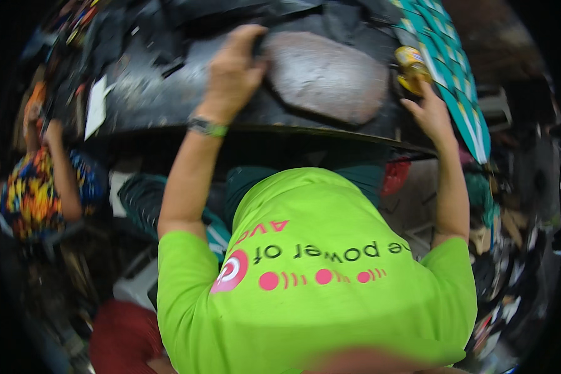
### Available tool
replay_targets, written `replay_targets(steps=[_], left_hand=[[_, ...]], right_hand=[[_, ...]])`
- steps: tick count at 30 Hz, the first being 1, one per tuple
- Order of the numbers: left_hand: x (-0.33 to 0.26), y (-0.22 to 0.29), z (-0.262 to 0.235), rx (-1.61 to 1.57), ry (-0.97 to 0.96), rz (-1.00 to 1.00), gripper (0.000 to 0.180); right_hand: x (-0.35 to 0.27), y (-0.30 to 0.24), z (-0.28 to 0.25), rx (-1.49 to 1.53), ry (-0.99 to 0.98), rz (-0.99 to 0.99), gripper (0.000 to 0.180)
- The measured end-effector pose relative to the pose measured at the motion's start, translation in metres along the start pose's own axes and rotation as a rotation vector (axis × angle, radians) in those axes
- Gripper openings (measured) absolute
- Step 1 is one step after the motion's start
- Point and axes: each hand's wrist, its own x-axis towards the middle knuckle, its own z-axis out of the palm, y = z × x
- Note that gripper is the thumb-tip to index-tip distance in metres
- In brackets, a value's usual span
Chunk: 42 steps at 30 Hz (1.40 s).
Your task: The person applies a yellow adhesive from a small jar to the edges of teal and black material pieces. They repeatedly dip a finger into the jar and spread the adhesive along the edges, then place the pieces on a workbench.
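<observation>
My left hand [234, 75] is at the left end of a grey, worn slab [327, 75] with cut corners, lying flat on the black work table [162, 103]. Its fingers curl around something dark that I cannot make out, close to the slab's edge. To the right of the slab is a small yellowish see-through bottle [411, 68] with a yellow label or top. My right hand [433, 115] reaches up to it, fingertips touching or just short of its lower end. The thumb stands apart from the fingers, and nothing shows in the palm.
Overlapping green pieces with pale stripes [458, 81] line the table's right side. Black sheet scraps [187, 22] are heaped along the back, and a white card [96, 106] lies at the left edge. Another person in a patterned shirt [43, 193] works at far left.
</observation>
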Motion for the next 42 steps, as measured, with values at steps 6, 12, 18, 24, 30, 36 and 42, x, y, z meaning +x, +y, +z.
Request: replay_targets(steps=[6, 12, 18, 24, 30, 36, 42], left_hand=[[-0.014, 0.029, 0.021, 0.257, -0.365, -0.015, 0.061], [-0.015, 0.033, 0.026, 0.299, -0.316, 0.02, 0.012], [-0.013, 0.033, 0.02, 0.173, -0.299, -0.083, 0.017], [-0.019, 0.044, 0.003, -0.732, 0.356, -0.514, 0.025], [-0.045, 0.082, 0.012, -1.546, 0.391, -1.153, 0.025], [-0.066, 0.106, 0.013, -1.895, 0.14, -1.08, 0.025], [-0.073, 0.111, 0.022, -1.779, 0.131, -1.217, 0.024]], right_hand=[[-0.001, -0.008, -0.003, -0.015, -0.014, -0.03, 0.064], [-0.022, -0.017, 0.002, -0.177, 0.131, -0.104, 0.059], [-0.043, -0.035, -0.013, -0.345, 0.172, -0.208, 0.048], [-0.078, -0.075, -0.041, 0.598, 0.051, -0.283, 0.046], [-0.074, -0.129, 0.006, 1.112, 0.089, -0.615, 0.075], [-0.051, -0.145, 0.034, 1.43, -0.136, -0.446, 0.081], [-0.057, -0.14, 0.04, 1.41, -0.187, -0.443, 0.07]])
